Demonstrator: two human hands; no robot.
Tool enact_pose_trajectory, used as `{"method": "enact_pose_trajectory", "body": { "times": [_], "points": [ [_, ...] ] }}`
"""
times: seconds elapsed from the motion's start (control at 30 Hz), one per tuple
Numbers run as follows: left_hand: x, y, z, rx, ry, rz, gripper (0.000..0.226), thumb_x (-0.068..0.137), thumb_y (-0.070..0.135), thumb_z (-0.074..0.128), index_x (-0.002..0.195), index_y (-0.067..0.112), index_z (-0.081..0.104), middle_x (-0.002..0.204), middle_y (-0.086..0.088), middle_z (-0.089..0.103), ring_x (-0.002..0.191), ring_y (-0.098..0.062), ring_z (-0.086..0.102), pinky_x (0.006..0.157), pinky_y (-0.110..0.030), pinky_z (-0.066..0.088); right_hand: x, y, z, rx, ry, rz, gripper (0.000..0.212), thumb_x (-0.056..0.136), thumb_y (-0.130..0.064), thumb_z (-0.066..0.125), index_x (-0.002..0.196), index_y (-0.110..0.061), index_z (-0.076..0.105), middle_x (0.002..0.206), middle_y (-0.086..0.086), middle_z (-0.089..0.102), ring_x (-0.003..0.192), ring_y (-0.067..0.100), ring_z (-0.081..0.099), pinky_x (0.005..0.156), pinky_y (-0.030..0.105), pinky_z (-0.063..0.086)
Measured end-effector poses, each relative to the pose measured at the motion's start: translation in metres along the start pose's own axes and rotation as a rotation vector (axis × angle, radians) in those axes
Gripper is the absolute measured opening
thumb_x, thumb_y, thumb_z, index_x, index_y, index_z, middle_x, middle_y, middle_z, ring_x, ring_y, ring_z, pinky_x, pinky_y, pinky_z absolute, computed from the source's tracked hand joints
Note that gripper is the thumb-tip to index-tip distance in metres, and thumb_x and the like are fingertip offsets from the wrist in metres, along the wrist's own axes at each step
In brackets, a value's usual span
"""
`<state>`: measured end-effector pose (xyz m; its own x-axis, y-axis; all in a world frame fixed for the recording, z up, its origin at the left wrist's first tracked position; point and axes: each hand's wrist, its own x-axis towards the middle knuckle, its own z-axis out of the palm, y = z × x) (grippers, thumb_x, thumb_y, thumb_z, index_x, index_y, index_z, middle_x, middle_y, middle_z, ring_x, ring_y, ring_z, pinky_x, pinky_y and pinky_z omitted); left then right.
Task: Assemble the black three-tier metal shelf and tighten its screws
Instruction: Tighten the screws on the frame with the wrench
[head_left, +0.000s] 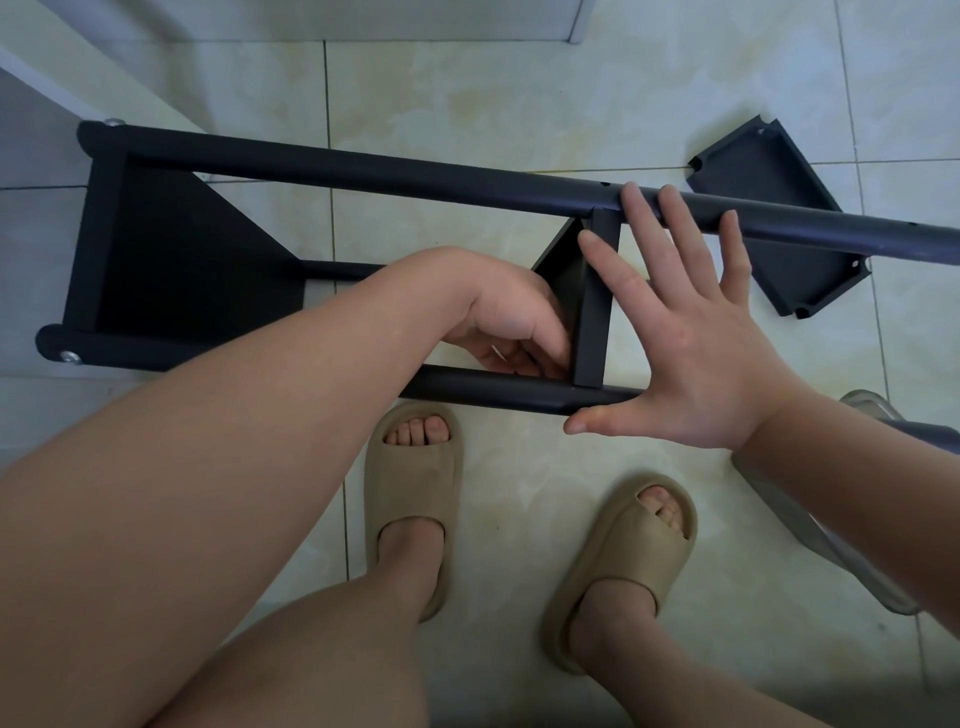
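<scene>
Left hand (511, 322) curls against shelf (363, 174); right hand (691, 332) splayed.

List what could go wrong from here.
1. The left hand curls in right at the joint between the middle tier and the lower pole; if the tier shifts, fingers may get pinched.
2. The right hand lies open and flat across the frame, gripping nothing, so the frame could slide on the tiles.
3. Open-toed slippers stand close beside the lower pole; a tipping frame might hit the toes.
</scene>
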<state>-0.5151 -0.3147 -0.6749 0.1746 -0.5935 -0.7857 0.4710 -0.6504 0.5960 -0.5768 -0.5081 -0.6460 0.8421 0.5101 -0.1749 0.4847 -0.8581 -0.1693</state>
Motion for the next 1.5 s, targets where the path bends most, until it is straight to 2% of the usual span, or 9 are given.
{"method": "enact_pose_trajectory", "body": {
  "times": [0.1, 0.23, 0.4, 0.57, 0.8, 0.93, 1.03, 1.3, 1.5],
  "points": [
    [0.0014, 0.0013, 0.0007, -0.019, 0.022, 0.002, 0.011, 0.088, 0.007, 0.067, 0.096, 0.009, 0.073, 0.082, -0.002, 0.072, 0.072, -0.013, 0.066, 0.085, -0.032, 0.053, -0.0003, 0.0000, 0.0000, 0.003, 0.001, 0.000, 0.131, 0.062, -0.101, 0.042, 0.163, -0.020, 0.016, 0.170, 0.013, -0.002, 0.156, 0.036, -0.007, 0.119, 0.064, -0.009],
    [0.0020, 0.0025, 0.0017, -0.019, 0.040, 0.000, 0.027, 0.088, 0.005, 0.067, 0.114, 0.001, 0.069, 0.090, -0.006, 0.069, 0.077, -0.016, 0.064, 0.093, -0.034, 0.052, -0.0005, -0.0001, 0.0002, 0.000, 0.008, -0.004, 0.131, 0.063, -0.101, 0.041, 0.162, -0.019, 0.017, 0.170, 0.014, -0.001, 0.156, 0.037, -0.006, 0.119, 0.064, -0.009],
    [-0.0004, 0.0031, 0.0002, -0.015, 0.035, 0.018, 0.029, 0.087, 0.003, 0.067, 0.116, 0.001, 0.068, 0.094, -0.007, 0.071, 0.081, -0.016, 0.066, 0.094, -0.034, 0.052, -0.0003, 0.0003, 0.0001, -0.001, 0.008, -0.006, 0.131, 0.063, -0.100, 0.043, 0.162, -0.019, 0.017, 0.170, 0.014, -0.001, 0.156, 0.037, -0.006, 0.119, 0.064, -0.008],
    [-0.0025, 0.0006, -0.0012, -0.029, 0.019, 0.051, 0.032, 0.088, 0.001, 0.067, 0.119, 0.005, 0.066, 0.118, -0.015, 0.071, 0.093, -0.021, 0.069, 0.104, -0.042, 0.050, -0.0002, 0.0002, 0.0001, -0.007, 0.006, -0.009, 0.130, 0.064, -0.102, 0.038, 0.162, -0.019, 0.017, 0.170, 0.014, -0.001, 0.156, 0.037, -0.006, 0.119, 0.065, -0.008],
    [-0.0032, -0.0020, -0.0024, -0.027, 0.011, 0.069, 0.031, 0.087, -0.001, 0.066, 0.117, 0.008, 0.067, 0.107, -0.006, 0.074, 0.099, -0.017, 0.072, 0.102, -0.040, 0.051, -0.0002, 0.0007, 0.0002, -0.003, 0.008, -0.008, 0.130, 0.063, -0.101, 0.040, 0.162, -0.020, 0.017, 0.170, 0.014, -0.001, 0.156, 0.037, -0.007, 0.119, 0.064, -0.008],
    [-0.0030, -0.0036, -0.0049, -0.001, 0.105, 0.038, 0.014, 0.089, 0.014, 0.067, 0.097, 0.021, 0.075, 0.098, 0.004, 0.077, 0.095, -0.013, 0.072, 0.094, -0.036, 0.052, 0.0000, 0.0004, 0.0008, 0.003, 0.010, -0.011, 0.130, 0.064, -0.101, 0.039, 0.162, -0.020, 0.016, 0.170, 0.013, -0.001, 0.156, 0.037, -0.007, 0.119, 0.065, -0.008],
    [-0.0017, -0.0025, -0.0042, 0.016, 0.092, 0.022, 0.009, 0.088, 0.020, 0.068, 0.089, 0.022, 0.077, 0.094, 0.004, 0.078, 0.088, -0.011, 0.071, 0.092, -0.035, 0.053, -0.0003, 0.0002, 0.0004, 0.003, 0.007, -0.008, 0.131, 0.063, -0.101, 0.040, 0.162, -0.020, 0.016, 0.170, 0.014, -0.001, 0.156, 0.037, -0.007, 0.119, 0.065, -0.008],
    [0.0016, 0.0024, -0.0005, 0.015, 0.052, 0.031, 0.022, 0.086, 0.006, 0.071, 0.108, 0.006, 0.072, 0.093, -0.005, 0.075, 0.084, -0.016, 0.070, 0.103, -0.042, 0.051, -0.0002, 0.0004, -0.0003, 0.005, 0.007, -0.009, 0.131, 0.063, -0.100, 0.041, 0.162, -0.018, 0.019, 0.170, 0.015, 0.000, 0.156, 0.038, -0.005, 0.119, 0.067, -0.007],
    [-0.0007, 0.0015, -0.0003, -0.013, 0.039, 0.073, 0.021, 0.087, 0.001, 0.068, 0.106, 0.010, 0.070, 0.096, -0.006, 0.074, 0.086, -0.016, 0.071, 0.100, -0.038, 0.053, -0.0002, 0.0008, -0.0003, 0.008, 0.002, -0.013, 0.131, 0.063, -0.100, 0.042, 0.162, -0.019, 0.018, 0.170, 0.014, -0.001, 0.156, 0.038, -0.006, 0.119, 0.066, -0.008]
  ]
}}
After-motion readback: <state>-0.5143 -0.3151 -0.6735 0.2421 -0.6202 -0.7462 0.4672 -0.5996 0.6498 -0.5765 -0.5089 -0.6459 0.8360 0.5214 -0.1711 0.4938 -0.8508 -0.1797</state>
